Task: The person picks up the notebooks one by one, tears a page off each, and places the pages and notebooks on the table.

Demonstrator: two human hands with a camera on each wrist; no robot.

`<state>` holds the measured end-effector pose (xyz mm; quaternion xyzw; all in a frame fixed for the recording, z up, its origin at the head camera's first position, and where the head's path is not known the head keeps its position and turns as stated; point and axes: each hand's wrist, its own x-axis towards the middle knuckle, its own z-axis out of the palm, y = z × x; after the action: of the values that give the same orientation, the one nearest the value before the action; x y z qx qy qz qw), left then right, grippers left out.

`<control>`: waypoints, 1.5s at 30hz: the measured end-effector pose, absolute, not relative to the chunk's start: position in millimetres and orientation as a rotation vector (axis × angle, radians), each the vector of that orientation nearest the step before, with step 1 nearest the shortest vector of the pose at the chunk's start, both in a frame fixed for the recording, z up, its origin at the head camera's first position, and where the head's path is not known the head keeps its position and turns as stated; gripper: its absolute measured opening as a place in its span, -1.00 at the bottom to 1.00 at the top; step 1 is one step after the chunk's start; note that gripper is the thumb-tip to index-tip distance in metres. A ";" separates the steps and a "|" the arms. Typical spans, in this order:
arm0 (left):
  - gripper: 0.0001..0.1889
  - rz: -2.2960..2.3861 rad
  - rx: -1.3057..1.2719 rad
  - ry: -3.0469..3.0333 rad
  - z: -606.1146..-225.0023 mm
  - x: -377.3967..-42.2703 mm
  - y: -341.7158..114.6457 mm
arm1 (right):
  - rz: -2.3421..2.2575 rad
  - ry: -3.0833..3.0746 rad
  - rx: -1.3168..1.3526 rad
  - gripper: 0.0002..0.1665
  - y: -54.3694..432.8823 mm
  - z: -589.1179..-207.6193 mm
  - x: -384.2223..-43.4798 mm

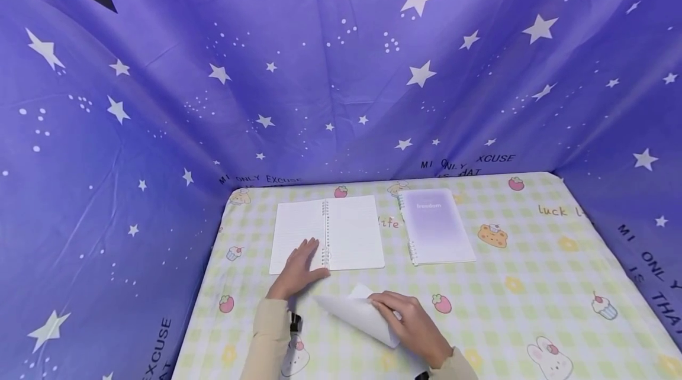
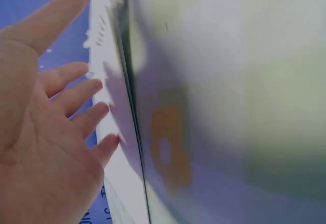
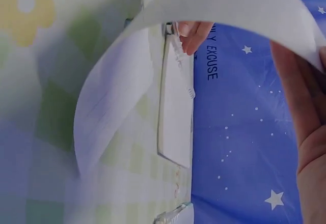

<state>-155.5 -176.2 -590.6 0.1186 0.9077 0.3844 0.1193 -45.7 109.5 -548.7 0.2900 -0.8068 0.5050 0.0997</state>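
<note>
A spiral notebook (image 1: 354, 232) lies open on the table, its left page faintly lined. Over the lower part of that left page is my left hand (image 1: 299, 267), fingers extended; the left wrist view shows the same hand (image 2: 56, 117) with spread fingers beside the pages and nothing in its grasp. Whether its fingertips press the paper I cannot tell. In front of the notebook, my right hand (image 1: 410, 324) pinches a white sheet of paper (image 1: 359, 316) at its edge. The sheet (image 3: 229, 0) bends in a curl above the tablecloth in the right wrist view.
To the right of the open notebook lies a closed spiral notebook (image 1: 437, 235) with a purple cover reading "freedom". A checked tablecloth (image 1: 511, 321) with cartoon prints covers the table. Purple curtains (image 1: 330, 90) with white stars hang behind and at both sides.
</note>
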 end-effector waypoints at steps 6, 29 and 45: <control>-0.51 1.606 0.240 2.474 -585.7 -128.7 -181.0 | 1.483 -2.377 0.762 -0.72 106.8 -543.2 -48.9; -0.80 2.315 -0.149 2.153 -551.8 -80.6 -155.8 | 1.638 -2.442 0.497 -0.66 104.6 -519.6 -64.1; -0.66 2.153 -0.442 2.206 -551.5 -85.2 -152.2 | 1.565 -2.683 0.361 -0.79 105.2 -542.0 -62.4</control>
<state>-85.2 -152.2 -551.5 -0.1420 0.7085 0.6912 0.0138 -62.4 105.2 -542.0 0.1153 -0.8580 0.5005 0.0075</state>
